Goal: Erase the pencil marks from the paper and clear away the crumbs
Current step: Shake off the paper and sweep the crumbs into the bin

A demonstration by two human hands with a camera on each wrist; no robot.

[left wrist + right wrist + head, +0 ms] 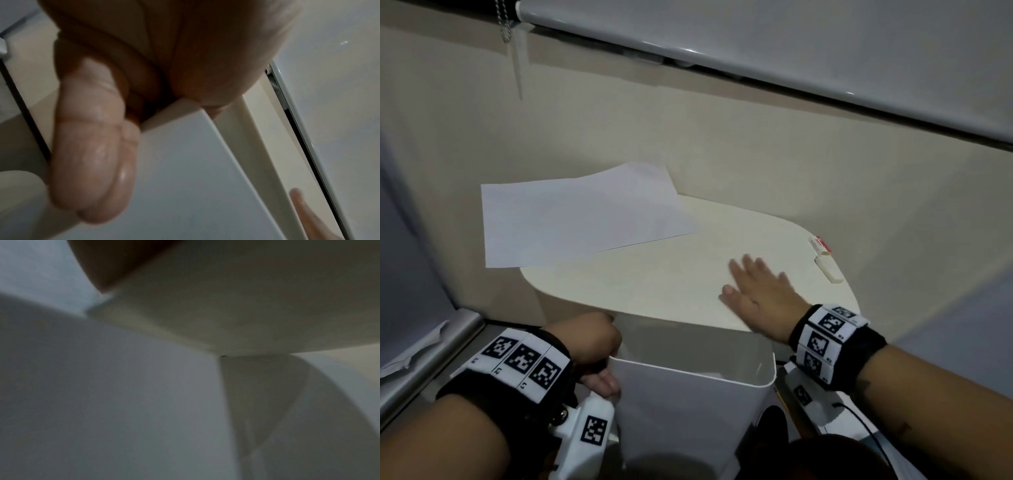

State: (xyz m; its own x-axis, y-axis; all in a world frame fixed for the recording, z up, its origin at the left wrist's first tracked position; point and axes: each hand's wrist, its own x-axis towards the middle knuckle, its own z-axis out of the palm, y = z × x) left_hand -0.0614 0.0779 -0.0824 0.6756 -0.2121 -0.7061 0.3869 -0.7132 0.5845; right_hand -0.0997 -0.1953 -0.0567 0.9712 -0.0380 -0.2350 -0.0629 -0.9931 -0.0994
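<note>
A white sheet of paper point(578, 212) lies on the far left of the small cream table point(654, 274), overhanging its left edge. No pencil marks show on it. My right hand point(753, 291) lies flat on the tabletop near the front right edge, fingers straight and spread. A white waste bin point(688, 404) is held just under the table's front edge. My left hand point(599, 349) grips the bin's left rim point(185, 110), fingers point(88, 146) curled over the outer wall. A white eraser in a red-printed sleeve point(820, 245) lies at the table's right edge. Crumbs are too small to make out.
A white stick-shaped object point(828, 270) lies beside the eraser. A cream wall point(722, 144) rises behind the table under a roller blind point(791, 44) with a bead chain point(505, 24). A grey panel point(410, 257) stands at the left. The right wrist view is dark and blurred.
</note>
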